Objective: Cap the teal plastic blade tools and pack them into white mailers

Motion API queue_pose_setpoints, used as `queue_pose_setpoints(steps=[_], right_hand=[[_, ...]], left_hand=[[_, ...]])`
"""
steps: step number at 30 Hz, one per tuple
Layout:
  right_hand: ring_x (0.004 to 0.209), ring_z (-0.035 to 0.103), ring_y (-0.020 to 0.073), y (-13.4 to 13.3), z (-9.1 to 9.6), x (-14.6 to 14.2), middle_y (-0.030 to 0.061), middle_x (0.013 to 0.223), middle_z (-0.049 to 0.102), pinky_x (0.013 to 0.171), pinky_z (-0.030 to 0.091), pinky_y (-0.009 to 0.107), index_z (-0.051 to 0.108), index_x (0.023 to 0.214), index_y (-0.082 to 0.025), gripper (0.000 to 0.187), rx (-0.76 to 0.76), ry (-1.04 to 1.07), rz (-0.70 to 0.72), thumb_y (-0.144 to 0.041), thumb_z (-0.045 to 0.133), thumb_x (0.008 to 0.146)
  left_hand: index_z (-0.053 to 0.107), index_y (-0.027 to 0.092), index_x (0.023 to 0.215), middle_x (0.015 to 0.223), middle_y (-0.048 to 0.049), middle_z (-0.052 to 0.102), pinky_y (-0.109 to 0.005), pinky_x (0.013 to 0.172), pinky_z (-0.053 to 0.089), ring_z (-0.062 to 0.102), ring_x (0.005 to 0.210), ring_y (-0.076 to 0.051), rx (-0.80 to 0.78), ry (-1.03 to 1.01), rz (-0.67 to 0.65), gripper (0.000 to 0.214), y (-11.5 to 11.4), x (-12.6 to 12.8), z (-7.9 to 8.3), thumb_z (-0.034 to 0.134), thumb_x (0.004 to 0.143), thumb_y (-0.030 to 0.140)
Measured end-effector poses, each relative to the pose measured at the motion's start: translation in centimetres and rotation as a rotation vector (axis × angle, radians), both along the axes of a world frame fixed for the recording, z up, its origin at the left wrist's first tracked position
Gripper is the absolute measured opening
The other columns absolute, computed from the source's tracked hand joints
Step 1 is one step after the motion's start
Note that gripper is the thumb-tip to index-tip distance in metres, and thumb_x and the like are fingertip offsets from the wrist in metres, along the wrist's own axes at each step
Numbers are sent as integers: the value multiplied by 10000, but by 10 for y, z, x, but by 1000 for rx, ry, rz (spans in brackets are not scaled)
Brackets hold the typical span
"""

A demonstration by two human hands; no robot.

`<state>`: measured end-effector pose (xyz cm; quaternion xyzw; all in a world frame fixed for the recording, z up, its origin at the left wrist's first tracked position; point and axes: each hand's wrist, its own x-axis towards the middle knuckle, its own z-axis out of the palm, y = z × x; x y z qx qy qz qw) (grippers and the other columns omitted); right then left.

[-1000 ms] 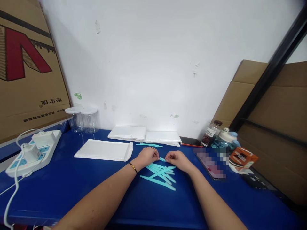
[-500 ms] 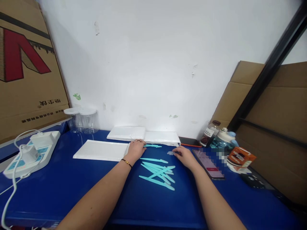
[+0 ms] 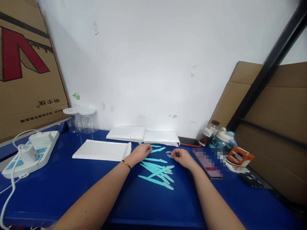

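My left hand [image 3: 142, 152] is closed around the end of a turquoise eyebrow razor [image 3: 158, 149], whose other end points right. Just behind it another turquoise razor [image 3: 156, 146] lies on the table. My right hand [image 3: 181, 156] has its fingers pinched together beside small translucent plastic pieces [image 3: 169, 152], which look like blade caps. Whether one of these is between the fingertips is too small to tell. Nearer to me, between my forearms, lies a single razor [image 3: 157, 160] and a crossed pile of several razors [image 3: 158, 173].
White packets [image 3: 126, 132] line the wall, and a flat white envelope [image 3: 100, 150] lies left. A power strip [image 3: 48, 153] and lidded clear jars [image 3: 88, 121] stand farther left. On the right are phones [image 3: 208, 164], bottles [image 3: 208, 132] and an orange box [image 3: 240, 157].
My left hand has drawn slightly toward me and right, with a razor now lifted in its fingers. My right hand has shifted a little nearer me, its fingers still pinched by the translucent pieces.
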<state>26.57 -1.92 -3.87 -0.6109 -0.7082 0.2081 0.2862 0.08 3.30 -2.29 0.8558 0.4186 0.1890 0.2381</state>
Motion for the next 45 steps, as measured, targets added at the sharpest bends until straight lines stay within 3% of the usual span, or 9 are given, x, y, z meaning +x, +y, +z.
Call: queue_pose_setpoints(steps=[3,7,15,25,32,35,38,42,45], right_hand=[[575,497,105,-3,3,-6,-5,692,589,558,385,212,634,732,-179,131,96,-85,19,-107,558,652],[588,505,116,-5,7,-12,-9,684,587,563,380,217,596,737,-191,62,132,-86,56,-174,538,726],[645,519,146,-9,17,-15,5,710,586,608,394,237,565,825,-203,133,300,73,8,-304,479,834],[649,523,145,-13,22,-25,5,716,596,607,395,243,576,819,-207,127,261,52,54,-280,473,828],[582,510,127,-16,23,-31,0,680,623,551,393,232,634,790,-196,144,147,10,165,-284,520,796],[687,571,162,-12,21,-17,35,778,666,637,439,263,673,847,-193,203,155,3,110,-311,511,810],[806,584,189,-6,17,-2,64,911,658,744,448,305,681,910,-195,222,261,-54,0,-262,491,818],[788,574,176,1,10,1,60,956,626,742,452,298,672,978,-210,235,218,-139,60,-200,558,773],[789,566,178,7,5,-7,47,855,616,731,442,291,677,858,-202,155,203,-223,75,-166,545,784]], left_hand=[[530,176,911,777,-21,619,-231,553,396,557,622,-131,-103,-102,0,329,-3,2,0,275,911,384],[538,183,926,764,-5,600,-247,635,404,540,679,-144,-17,-83,-27,365,-3,1,5,320,893,474],[623,223,828,822,11,636,-218,622,371,548,723,-139,32,9,-97,369,-5,-1,13,305,911,392],[641,227,806,721,8,631,-225,545,324,547,638,-139,96,133,-110,402,-10,3,17,322,904,453],[636,235,802,744,2,639,-214,620,375,576,739,-151,187,209,-151,347,-19,10,14,374,896,441],[645,220,867,867,-29,644,-237,726,406,576,848,-174,269,159,-99,329,-15,7,12,411,884,452],[631,208,998,1026,-60,631,-282,854,397,553,976,-198,345,142,8,259,-3,-1,7,431,892,333],[601,234,1106,1138,-59,608,-318,913,384,510,1081,-217,336,205,66,274,11,-8,-3,476,861,237],[639,227,1023,1052,-51,638,-296,869,409,543,1013,-205,304,199,78,228,16,-9,-7,507,837,233]])
